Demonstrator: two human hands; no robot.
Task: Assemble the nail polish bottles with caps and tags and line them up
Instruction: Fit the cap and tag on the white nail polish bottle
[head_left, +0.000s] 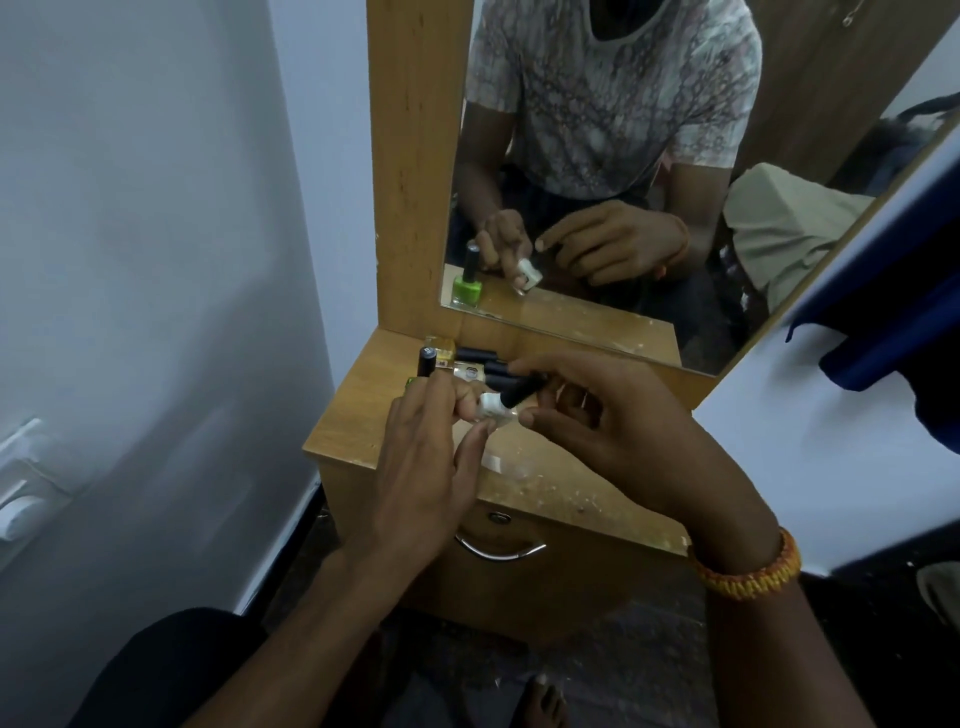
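Your left hand (431, 457) grips the white nail polish bottle (493, 405) above the middle of the dresser top (545, 488): the thumb presses its near side and the curled fingers wrap its far side, so the fingers are clamped on the glass. The bottle lies tilted, its neck pointing right and away from you. Your right hand (608, 426) pinches the black cap (519, 391) with thumb and fingertips closed on it; the cap's open end meets the bottle neck, though you cannot tell whether it is seated. An orange beaded bracelet (748, 571) circles your right wrist.

Your hands hide much of the far left corner of the top. Past your left fingers a capped green bottle (426, 366) stands upright near the left edge, only its black cap and a sliver of green showing. Just behind it, against the mirror frame (415, 171), sits a small yellow box (444, 353). Several loose black caps (475, 355) lie on their sides beside the box, along the back edge. A clear scrap of wrapper (498, 465) lies near the front edge.

The mirror (675, 156) above the back edge reflects both hands and the green bottle. Below the front edge, the drawer (519, 571) is closed, with a curved metal handle (498, 551) and a keyhole.
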